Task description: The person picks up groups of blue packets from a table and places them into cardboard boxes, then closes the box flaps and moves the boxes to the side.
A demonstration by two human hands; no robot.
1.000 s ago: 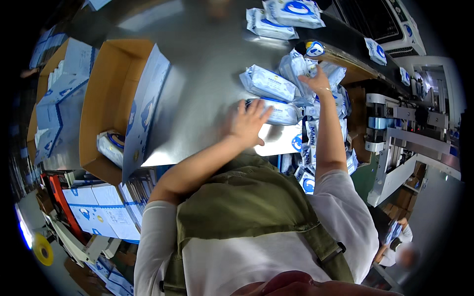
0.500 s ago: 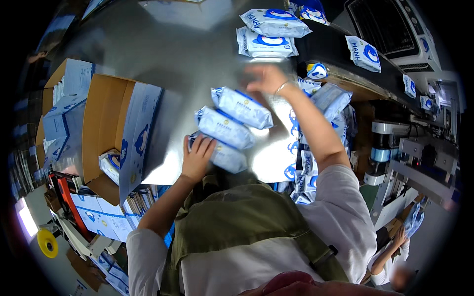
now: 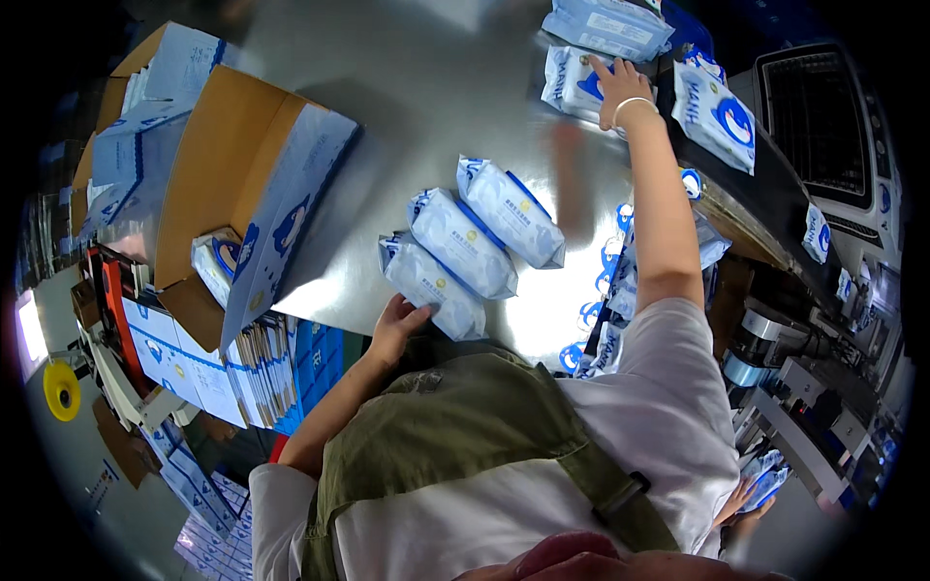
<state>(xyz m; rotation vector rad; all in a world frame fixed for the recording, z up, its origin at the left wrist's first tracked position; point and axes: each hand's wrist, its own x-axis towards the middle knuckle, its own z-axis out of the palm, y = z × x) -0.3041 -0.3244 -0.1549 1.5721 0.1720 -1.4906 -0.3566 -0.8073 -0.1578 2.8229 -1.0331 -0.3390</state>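
Observation:
Three light-blue and white packs of wet wipes lie side by side on the metal table: a near pack (image 3: pixel 433 286), a middle pack (image 3: pixel 463 242) and a far pack (image 3: pixel 511 211). My left hand (image 3: pixel 394 329) rests against the near pack's lower edge, thumb apart from the fingers. Farther off to the right, my right hand (image 3: pixel 623 89) reaches out with spread fingers over another wipes pack (image 3: pixel 572 82), touching its top. Just beyond that one lies a further pack (image 3: pixel 610 27), turned with its printed label up.
An open cardboard carton (image 3: pixel 228 145) with one pack inside stands at the left, more cartons (image 3: pixel 131 165) behind it. Along the right runs a black conveyor (image 3: pixel 770 179) carrying packs. Flattened cartons (image 3: pixel 262 373) stand below the table's left edge. Another person's hands (image 3: pixel 751 499) hold packs at lower right.
My right hand has moved away and to the right, onto a far pack. My left hand has slid back to the near pack's edge. The whole view has shifted.

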